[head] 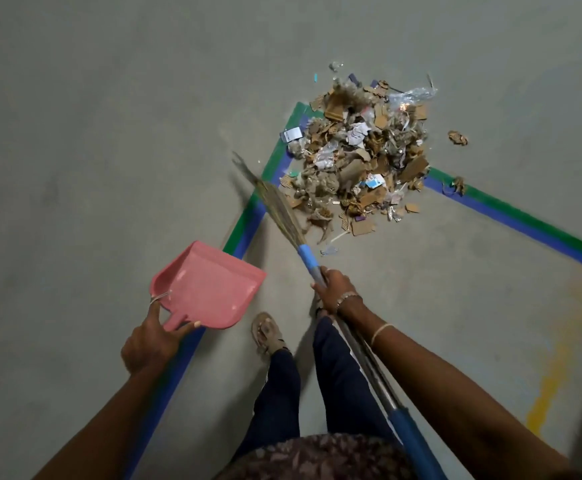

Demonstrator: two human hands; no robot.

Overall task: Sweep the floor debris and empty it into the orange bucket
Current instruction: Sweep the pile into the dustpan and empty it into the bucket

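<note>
A heap of debris point(358, 157), mostly cardboard scraps, paper and plastic film, lies on the grey floor ahead of me. My right hand point(334, 289) grips the metal shaft of a broom point(282, 213) just below its blue collar; the bristles reach up and left to the heap's near-left edge. My left hand point(154, 337) holds a pink dustpan point(209, 289) by its short handle, above the floor to the left of the broom, with nothing in it. No orange bucket is in view.
Green and blue floor tape point(511, 216) marks a corner under the heap and runs toward me on the left. Stray scraps point(457, 137) lie to the right of the heap. My sandalled foot point(267, 332) and legs are below the broom. Yellow paint marks the floor at the right.
</note>
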